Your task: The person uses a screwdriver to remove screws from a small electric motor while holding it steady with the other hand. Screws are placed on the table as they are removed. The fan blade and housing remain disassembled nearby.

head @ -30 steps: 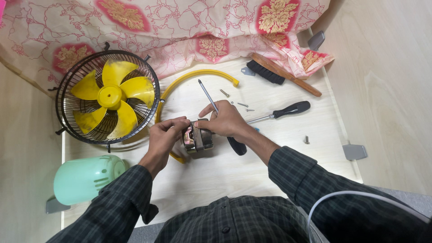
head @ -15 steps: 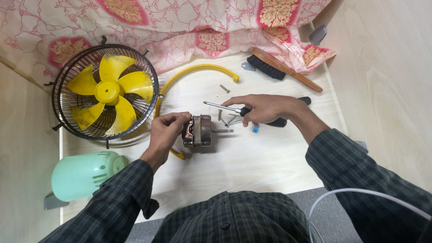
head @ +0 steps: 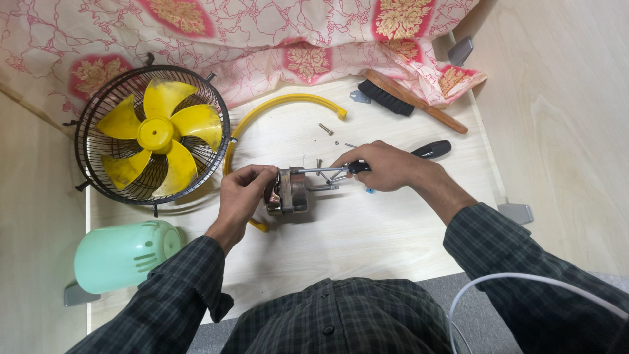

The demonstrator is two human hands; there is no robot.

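dark green-and-black plaid shirt (head: 327,321) with 2 long sleeves, cuffs at the wrists, small dark buttons down the front.

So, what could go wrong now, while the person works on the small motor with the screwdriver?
1. The left hand holds the motor up off the table, so it might twist or slip under the push of the screwdriver in the right hand.
2. The loose screw lies free on the table and could roll away or get lost.
3. The tip works close to the left fingers; a slip could jab them.
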